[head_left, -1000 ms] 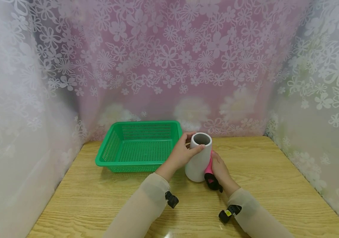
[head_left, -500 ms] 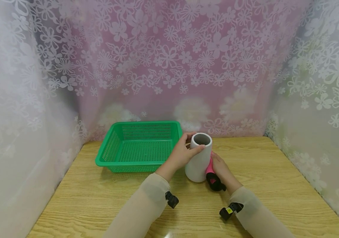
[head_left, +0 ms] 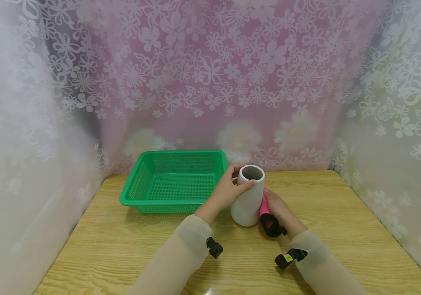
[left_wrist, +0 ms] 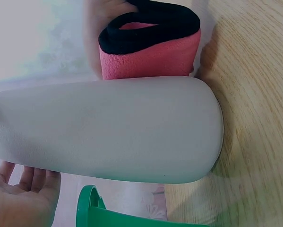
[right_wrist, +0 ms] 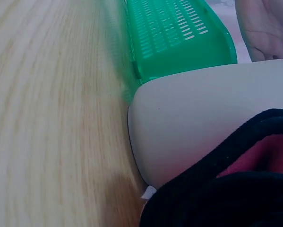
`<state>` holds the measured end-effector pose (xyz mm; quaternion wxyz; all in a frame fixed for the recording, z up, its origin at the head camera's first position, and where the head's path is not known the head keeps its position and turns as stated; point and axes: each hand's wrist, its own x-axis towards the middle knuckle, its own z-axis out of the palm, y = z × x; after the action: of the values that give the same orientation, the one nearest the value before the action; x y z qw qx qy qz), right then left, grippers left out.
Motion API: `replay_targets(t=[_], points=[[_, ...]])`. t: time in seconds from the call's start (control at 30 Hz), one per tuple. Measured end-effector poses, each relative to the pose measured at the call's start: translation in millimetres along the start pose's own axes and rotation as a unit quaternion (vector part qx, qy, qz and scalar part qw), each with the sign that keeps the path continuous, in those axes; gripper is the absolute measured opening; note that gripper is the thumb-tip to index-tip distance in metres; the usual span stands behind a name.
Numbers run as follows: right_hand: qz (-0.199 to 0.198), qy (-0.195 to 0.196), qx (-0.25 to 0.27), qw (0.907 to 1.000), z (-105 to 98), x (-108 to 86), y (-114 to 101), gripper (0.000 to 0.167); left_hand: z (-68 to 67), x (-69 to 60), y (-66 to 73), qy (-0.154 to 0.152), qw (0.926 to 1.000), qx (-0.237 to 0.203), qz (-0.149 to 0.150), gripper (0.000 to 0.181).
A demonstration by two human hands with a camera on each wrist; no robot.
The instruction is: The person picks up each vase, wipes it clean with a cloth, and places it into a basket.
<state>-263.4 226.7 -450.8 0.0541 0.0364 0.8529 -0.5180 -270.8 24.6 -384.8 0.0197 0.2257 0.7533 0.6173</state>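
Note:
A tall white vase (head_left: 248, 205) stands upright on the table, its round mouth uppermost. My left hand (head_left: 226, 190) grips it near the rim, thumb at the front and fingers round the left side. Against the vase's lower right side, my right hand (head_left: 279, 208) holds a folded pink fleece cloth with black edging (head_left: 269, 223). In the left wrist view, the cloth (left_wrist: 150, 61) touches the wall of the vase (left_wrist: 108, 127). The right hand's fingers are mostly hidden behind the cloth. Black edging (right_wrist: 217, 194) fills the lower right of the right wrist view.
A green plastic basket (head_left: 173, 202) with slotted walls stands just left of the vase, behind my left forearm. The wooden table (head_left: 343, 221) ends at a pink floral curtain (head_left: 210, 82) at the back, with pale curtains at both sides.
My right hand has moved slightly to the right with the cloth, whose black-edged end has shifted right too. The left hand keeps its hold on the vase.

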Motion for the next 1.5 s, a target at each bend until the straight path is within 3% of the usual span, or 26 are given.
replay_targets(t=[0.27,0.67,1.03,1.5], points=[[-0.012,0.000,-0.002,0.9999,-9.7,-1.5,-0.6,0.056,0.5,0.6,-0.1,0.003,1.0000,-0.002,-0.002,0.065],[0.006,0.009,0.001,0.9999,-30.5,-20.3,-20.8,0.071,0.5,1.1,-1.1,0.002,1.0000,0.000,0.003,0.064],[-0.019,0.022,0.019,0.9994,-41.9,-36.6,-39.0,0.072,0.5,-0.1,-0.7,0.004,1.0000,0.002,-0.003,0.063],[-0.111,0.033,0.043,0.9923,-51.3,-50.5,-64.6,0.064,0.1,-0.7,-0.2,0.001,1.0000,-0.003,-0.002,0.063]])
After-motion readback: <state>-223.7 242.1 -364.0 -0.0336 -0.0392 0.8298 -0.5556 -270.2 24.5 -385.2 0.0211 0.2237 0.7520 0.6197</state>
